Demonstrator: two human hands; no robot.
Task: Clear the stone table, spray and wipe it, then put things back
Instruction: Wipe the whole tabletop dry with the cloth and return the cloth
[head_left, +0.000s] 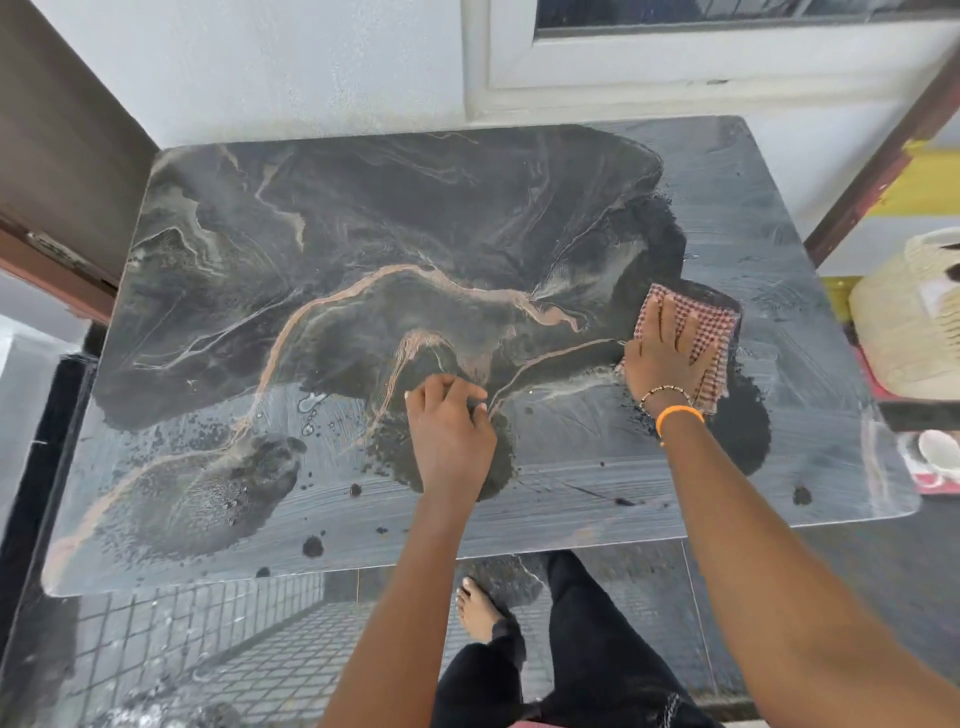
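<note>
On the wet stone worktop (363, 218), your right hand (662, 358) presses the checked cloth (717, 332) with flat fingers; your left hand (449, 431), left of the cloth, rests with fingers loosely curled, holding nothing.

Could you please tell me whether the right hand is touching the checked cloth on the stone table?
Touching. The head view shows the right hand lying flat with spread fingers on top of the checked cloth, pressing it onto the table.
</note>
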